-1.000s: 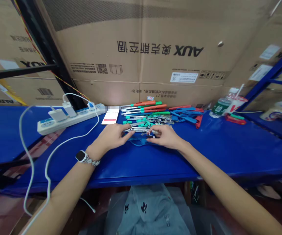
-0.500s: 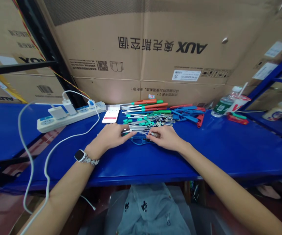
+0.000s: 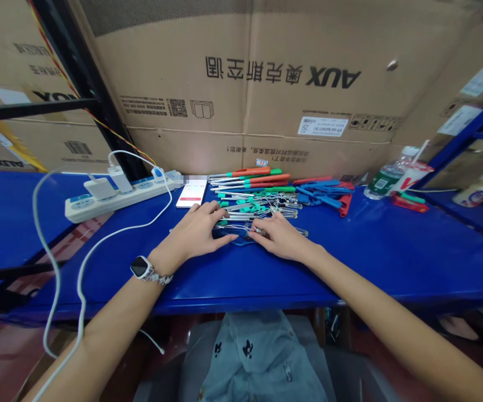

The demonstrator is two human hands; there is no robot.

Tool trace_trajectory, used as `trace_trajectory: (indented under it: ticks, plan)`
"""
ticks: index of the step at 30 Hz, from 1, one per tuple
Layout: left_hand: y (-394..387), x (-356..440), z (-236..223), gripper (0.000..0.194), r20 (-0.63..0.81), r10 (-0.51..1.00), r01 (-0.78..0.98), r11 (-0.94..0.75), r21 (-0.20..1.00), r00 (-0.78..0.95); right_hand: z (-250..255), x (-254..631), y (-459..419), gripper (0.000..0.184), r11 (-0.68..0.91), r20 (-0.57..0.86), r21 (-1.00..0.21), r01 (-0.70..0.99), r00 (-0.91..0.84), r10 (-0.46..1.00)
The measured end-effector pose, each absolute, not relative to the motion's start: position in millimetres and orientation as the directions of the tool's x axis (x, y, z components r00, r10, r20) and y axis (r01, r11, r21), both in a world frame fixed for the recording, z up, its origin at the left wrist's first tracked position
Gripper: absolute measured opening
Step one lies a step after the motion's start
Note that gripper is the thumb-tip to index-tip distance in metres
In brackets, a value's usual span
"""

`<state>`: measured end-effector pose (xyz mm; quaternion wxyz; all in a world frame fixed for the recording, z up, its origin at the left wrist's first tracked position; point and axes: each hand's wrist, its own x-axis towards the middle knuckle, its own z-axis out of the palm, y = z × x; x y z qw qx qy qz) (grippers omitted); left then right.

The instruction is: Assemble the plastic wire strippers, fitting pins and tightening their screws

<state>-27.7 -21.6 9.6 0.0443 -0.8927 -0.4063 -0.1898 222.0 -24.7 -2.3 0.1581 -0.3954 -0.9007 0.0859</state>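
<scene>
My left hand [image 3: 201,230] lies over the left ends of several slim metal rods [image 3: 243,216], thumb spread away from the fingers. To its right, the thumb and fingers of my right hand [image 3: 281,237] pinch together on a small pale and brownish piece, mostly hidden. A clear rounded end [image 3: 302,231] pokes out beyond the right hand; I cannot tell whether it is held. Between the hands a blue plastic piece [image 3: 243,241] lies on the table, partly covered. Just behind are slim tools with green parts [image 3: 247,206] and thin white strings or wires.
Orange-handled tools [image 3: 266,178] lie at the back, with blue plastic pieces [image 3: 319,192] and red ones [image 3: 345,206] beside them. A phone [image 3: 191,192] and a power strip [image 3: 136,192] with white cables are left. A bottle [image 3: 380,181] and cup stand right. Cardboard [image 3: 241,111] backs the table.
My left hand has spread its fingers and flattened over the rod ends. My right hand stays pinched in about the same place; a clear end now shows to its right.
</scene>
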Motion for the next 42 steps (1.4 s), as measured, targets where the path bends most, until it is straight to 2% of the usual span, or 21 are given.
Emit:
trace_trajectory:
  ticks: [3,7,14,23,32,42]
  plan:
    - [-27.2,-20.7,9.4,0.029,0.449,0.588,0.631,-0.773,0.067,0.673,-0.8,220.6,-24.4,0.029,0.664,0.197,-0.265,0.699,-0.635,0.747]
    - [-29.7,-9.0,0.6,0.020,0.447,0.460,0.508,-0.861,0.013,0.767,-0.2,219.7,-24.9,0.028,0.650,0.177,-0.251,0.717,-0.627,0.759]
    - [-21.5,-7.6,-8.1,0.016,0.438,0.502,0.527,-0.847,0.073,0.746,-0.6,220.5,-22.2,0.032,0.646,0.151,-0.263,0.717,-0.630,0.761]
    - [-18.4,-4.6,-3.1,0.022,0.339,0.523,0.556,-0.831,-0.003,0.782,-4.4,220.7,-20.9,0.032,0.658,0.173,-0.249,0.711,-0.636,0.752]
    - [-18.2,-8.0,-0.4,0.022,0.306,0.537,0.531,-0.840,0.110,0.786,-5.4,220.1,-24.2,0.029,0.643,0.171,-0.237,0.729,-0.620,0.766]
    - [-17.7,-6.4,-2.9,0.022,0.305,0.575,0.503,-0.816,0.286,0.759,-6.1,221.2,-25.6,0.023,0.640,0.163,-0.228,0.733,-0.620,0.768]
